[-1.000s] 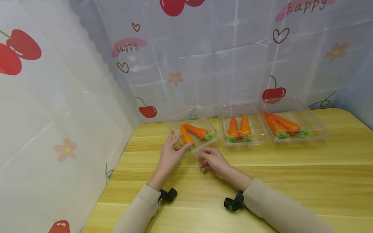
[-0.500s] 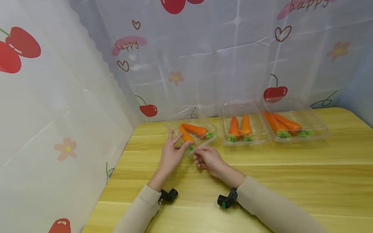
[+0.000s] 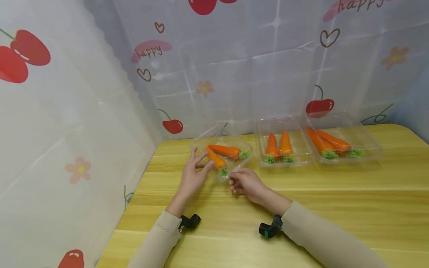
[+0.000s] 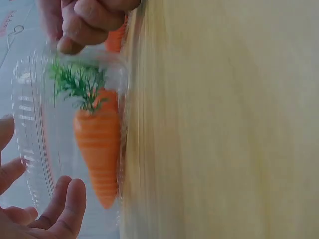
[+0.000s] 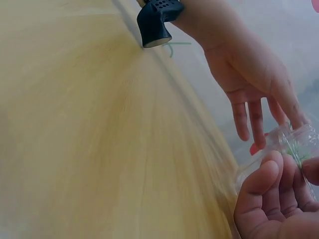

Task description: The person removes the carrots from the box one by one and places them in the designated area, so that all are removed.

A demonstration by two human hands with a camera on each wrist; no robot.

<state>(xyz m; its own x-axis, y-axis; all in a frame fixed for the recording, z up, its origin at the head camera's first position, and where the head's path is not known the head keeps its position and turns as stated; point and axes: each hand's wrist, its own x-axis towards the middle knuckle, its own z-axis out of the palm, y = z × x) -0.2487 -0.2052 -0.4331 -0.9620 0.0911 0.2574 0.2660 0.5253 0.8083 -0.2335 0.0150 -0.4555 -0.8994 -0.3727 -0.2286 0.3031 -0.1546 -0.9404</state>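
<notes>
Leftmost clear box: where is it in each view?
Head: leftmost box, near the picture's centre.
Left wrist: leftmost box, across the left half.
Right wrist: leftmost box, at the right edge, partly behind the right hand.
Shared landmark: the right hand, at the box's corner in every view.

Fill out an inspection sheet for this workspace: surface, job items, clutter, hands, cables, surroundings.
Surface: table with yellowish wood grain.
Job items: left box, middle box and right box, all clear, two green-topped carrots in each; the left box sits angled.
Clutter: nothing seen.
Hands: right hand pinches the left box's near corner; left hand is at its left side, fingers spread.
Cables: nothing seen.
Surroundings: pale sheeting behind and to the left, printed with cherries, flowers and "happy".
</notes>
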